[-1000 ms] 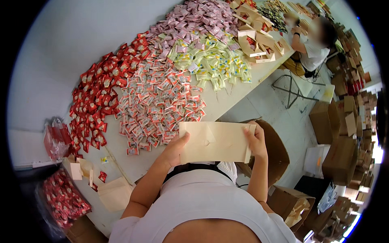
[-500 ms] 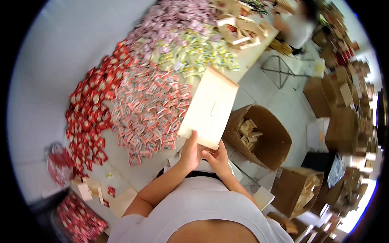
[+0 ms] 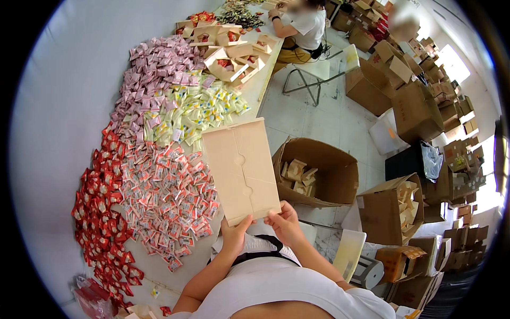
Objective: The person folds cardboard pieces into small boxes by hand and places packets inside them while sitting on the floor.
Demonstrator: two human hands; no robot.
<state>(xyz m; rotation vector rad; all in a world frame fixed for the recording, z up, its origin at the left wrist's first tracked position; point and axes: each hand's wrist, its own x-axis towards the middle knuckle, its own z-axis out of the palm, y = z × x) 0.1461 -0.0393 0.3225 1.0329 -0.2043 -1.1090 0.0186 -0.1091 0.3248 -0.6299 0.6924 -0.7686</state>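
Observation:
Both hands hold a flat, folded kraft-paper bag [image 3: 241, 175] at its near end, and its far end points away from me. A wavy cut line with two rounded notches runs down its middle. My left hand [image 3: 234, 237] grips the near left corner, thumb on top. My right hand [image 3: 284, 222] pinches the near right corner between thumb and fingers. Left of the bag lies a pile of small red-and-white packets [image 3: 164, 194]. Beyond its far end are yellow-green packets [image 3: 196, 109].
Red packets [image 3: 101, 207] and pink packets [image 3: 154, 74] cover the table's left side. Filled paper bags [image 3: 228, 61] stand farther back. A large carton [image 3: 319, 170] with folded paper pieces stands on the floor at right. A co-worker [image 3: 308, 26] sits at the far table end.
The view has turned to the right. The bag has swung from leaning right to leaning slightly left, and its face is more squarely toward me. Both hands still grip its near end.

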